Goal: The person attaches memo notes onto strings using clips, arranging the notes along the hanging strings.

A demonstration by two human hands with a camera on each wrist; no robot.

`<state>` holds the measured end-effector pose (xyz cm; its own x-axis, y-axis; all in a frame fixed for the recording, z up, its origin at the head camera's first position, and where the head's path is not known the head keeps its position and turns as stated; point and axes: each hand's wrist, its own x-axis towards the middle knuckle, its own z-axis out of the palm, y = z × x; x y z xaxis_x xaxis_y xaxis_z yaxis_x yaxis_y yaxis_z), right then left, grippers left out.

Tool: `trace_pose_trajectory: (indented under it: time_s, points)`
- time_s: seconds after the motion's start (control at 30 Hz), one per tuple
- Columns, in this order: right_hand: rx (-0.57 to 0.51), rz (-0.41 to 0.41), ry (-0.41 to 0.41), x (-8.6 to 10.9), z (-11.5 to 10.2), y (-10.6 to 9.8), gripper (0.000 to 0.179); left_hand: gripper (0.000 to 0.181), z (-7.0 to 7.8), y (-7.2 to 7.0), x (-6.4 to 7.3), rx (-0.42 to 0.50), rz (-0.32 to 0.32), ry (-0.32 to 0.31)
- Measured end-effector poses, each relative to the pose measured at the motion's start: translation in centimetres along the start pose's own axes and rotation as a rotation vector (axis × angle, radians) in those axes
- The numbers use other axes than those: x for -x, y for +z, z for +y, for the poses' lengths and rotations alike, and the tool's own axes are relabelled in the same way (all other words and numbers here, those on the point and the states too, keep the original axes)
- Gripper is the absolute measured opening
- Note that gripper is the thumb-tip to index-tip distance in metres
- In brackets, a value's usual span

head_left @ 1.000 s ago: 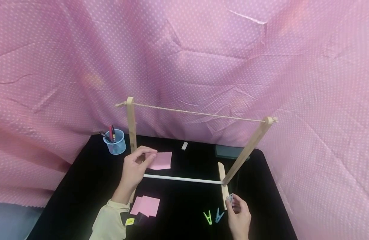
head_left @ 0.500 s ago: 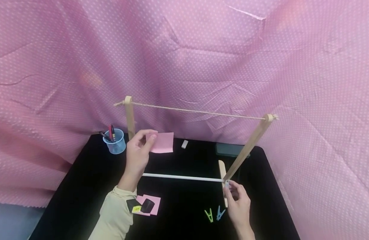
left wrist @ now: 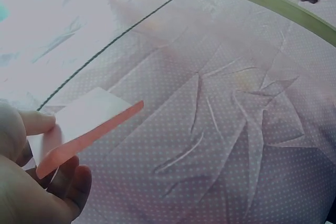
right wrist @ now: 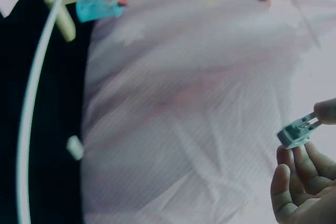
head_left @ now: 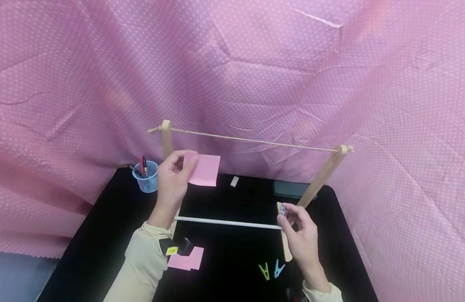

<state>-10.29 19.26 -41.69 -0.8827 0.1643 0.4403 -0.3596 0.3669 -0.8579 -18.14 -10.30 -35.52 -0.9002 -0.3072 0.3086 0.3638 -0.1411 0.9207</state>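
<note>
My left hand (head_left: 171, 184) pinches a pink paper note (head_left: 205, 170) by its left side, thumb in front, a little below the rope (head_left: 251, 141) in the head view. In the left wrist view the note (left wrist: 97, 111) tilts, with one edge folded. My right hand (head_left: 303, 239) holds a pale grey-blue clothespin (head_left: 282, 209) between thumb and fingers, in front of the right post. The right wrist view shows this clothespin (right wrist: 295, 134) at the fingertips. A green clothespin (head_left: 264, 271) and a blue clothespin (head_left: 279, 269) lie on the black table.
The rope spans two wooden posts (head_left: 327, 171), joined low down by a white rod (head_left: 232, 222). More pink notes (head_left: 195, 258) lie under the left wrist. At the back are a blue pen cup (head_left: 147, 181), a small white block (head_left: 234, 181) and a dark flat case (head_left: 289, 189).
Both hands have risen, the left lifting the pink note toward the rope and the right raising the clothespin from beside the stand's foot. The clothespins on the table have stayed put.
</note>
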Motion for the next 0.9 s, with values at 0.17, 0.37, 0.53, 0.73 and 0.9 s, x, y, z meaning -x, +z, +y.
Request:
trace_pose_trajectory:
  time_s: [0.17,0.37,0.53,0.73,0.9]
  points:
    - [-0.1,-0.048,-0.069,-1.6,-2.0,1.1,0.027,0.015,0.0,0.2,-0.7,0.056,0.028,0.052]
    - [-0.196,-0.109,-0.231,-3.7,-4.5,2.4,0.025,0.011,0.0,0.4,-1.3,0.12,0.043,0.075]
    - [-0.29,-0.132,-0.277,-5.4,-6.8,3.9,0.022,0.011,0.1,0.6,-1.4,0.168,0.053,0.072]
    - [-0.374,-0.138,-0.221,-7.6,-9.5,6.5,0.021,0.016,0.2,1.1,-1.7,0.203,0.069,0.063]
    - [-0.412,-0.146,-0.209,-9.8,-11.8,8.8,0.024,0.014,0.2,1.3,-2.1,0.208,0.054,0.044]
